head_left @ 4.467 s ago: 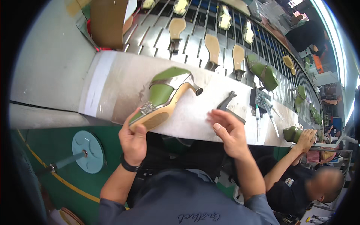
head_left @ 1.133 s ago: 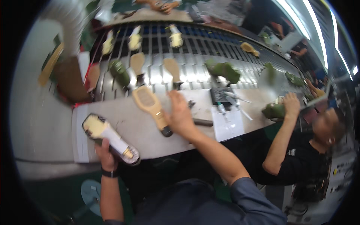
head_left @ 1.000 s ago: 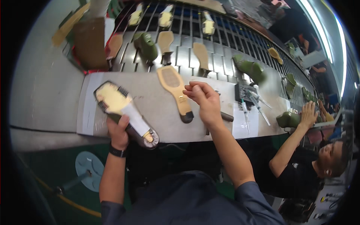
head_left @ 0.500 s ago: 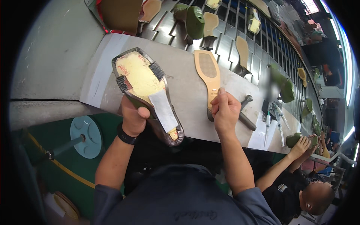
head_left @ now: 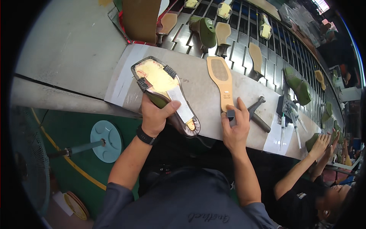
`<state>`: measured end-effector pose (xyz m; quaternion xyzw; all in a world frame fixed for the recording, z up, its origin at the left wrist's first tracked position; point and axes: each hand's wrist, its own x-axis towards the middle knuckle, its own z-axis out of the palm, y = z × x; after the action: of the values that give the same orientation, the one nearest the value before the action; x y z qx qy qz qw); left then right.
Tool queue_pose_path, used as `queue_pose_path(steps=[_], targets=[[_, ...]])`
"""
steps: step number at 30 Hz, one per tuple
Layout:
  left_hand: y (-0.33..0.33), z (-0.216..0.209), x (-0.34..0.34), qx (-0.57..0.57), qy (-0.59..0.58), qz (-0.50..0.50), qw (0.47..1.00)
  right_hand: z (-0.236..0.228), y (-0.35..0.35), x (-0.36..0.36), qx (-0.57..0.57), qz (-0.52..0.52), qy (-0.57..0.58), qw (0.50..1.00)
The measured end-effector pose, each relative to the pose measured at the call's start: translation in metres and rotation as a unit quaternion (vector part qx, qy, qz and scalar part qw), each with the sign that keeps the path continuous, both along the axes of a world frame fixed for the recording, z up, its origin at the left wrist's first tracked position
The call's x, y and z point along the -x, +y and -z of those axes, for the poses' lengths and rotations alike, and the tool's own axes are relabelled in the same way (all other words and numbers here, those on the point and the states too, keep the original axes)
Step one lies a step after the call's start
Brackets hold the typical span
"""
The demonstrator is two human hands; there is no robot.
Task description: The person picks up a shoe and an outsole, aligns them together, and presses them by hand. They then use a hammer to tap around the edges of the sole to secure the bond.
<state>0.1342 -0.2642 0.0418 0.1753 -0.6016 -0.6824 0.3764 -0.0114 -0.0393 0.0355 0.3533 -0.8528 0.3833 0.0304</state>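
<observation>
— What does the left hand [head_left: 155, 117] hold?
— It is closed around a shoe [head_left: 171, 93], whose underside is turned up. I see a pale yellow base [head_left: 154, 75] and a white strip [head_left: 180, 106] toward the heel. The shoe is over the near edge of the bench [head_left: 196, 74].
— And the right hand [head_left: 237, 133]?
— Its thumb and fingers stand narrow about the dark heel end of a tan sole [head_left: 220, 76], which lies on the bench, to the right of the shoe. Whether they truly grip it, I cannot tell.
— What is near this hand?
— A hammer [head_left: 260, 121] lies just to its right. Further right are a white sheet [head_left: 274, 139] and several syringes [head_left: 294, 121].
— And farther away?
— At the right, a co-worker's hand [head_left: 320, 145] touches a green shoe [head_left: 312, 142]. Behind the bench, a slatted metal conveyor [head_left: 182, 36] carries more soles [head_left: 256, 57] and shoes [head_left: 298, 89].
</observation>
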Motion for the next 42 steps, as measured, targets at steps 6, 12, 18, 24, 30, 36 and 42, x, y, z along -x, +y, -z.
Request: queue_pose_path(steps=[6,12,18,24,30,36,42], targets=[[-0.007,0.009,-0.010,-0.098,0.036,0.026,0.994,-0.022,0.070,-0.043,0.229,0.034,-0.408,0.883],[0.001,-0.018,0.019,-0.104,0.104,0.140,0.979,-0.020,0.114,-0.073,0.280,0.095,-0.714,0.635],[0.003,-0.015,0.057,-0.041,0.109,0.245,0.963,-0.034,0.098,-0.067,0.275,0.050,-0.594,0.754],[-0.019,-0.070,0.085,-0.114,0.030,0.248,0.962,-0.051,0.101,-0.066,0.316,-0.042,-0.503,0.803],[0.025,-0.085,0.068,-0.094,0.048,0.282,0.954,-0.082,0.067,-0.065,0.328,-0.177,-0.445,0.814],[0.036,-0.112,0.058,-0.041,0.089,0.345,0.933,-0.132,0.028,-0.060,0.277,-0.170,-0.531,0.783],[0.040,-0.115,0.045,-0.119,0.056,0.354,0.926,-0.132,0.019,-0.057,0.275,-0.170,-0.550,0.770]])
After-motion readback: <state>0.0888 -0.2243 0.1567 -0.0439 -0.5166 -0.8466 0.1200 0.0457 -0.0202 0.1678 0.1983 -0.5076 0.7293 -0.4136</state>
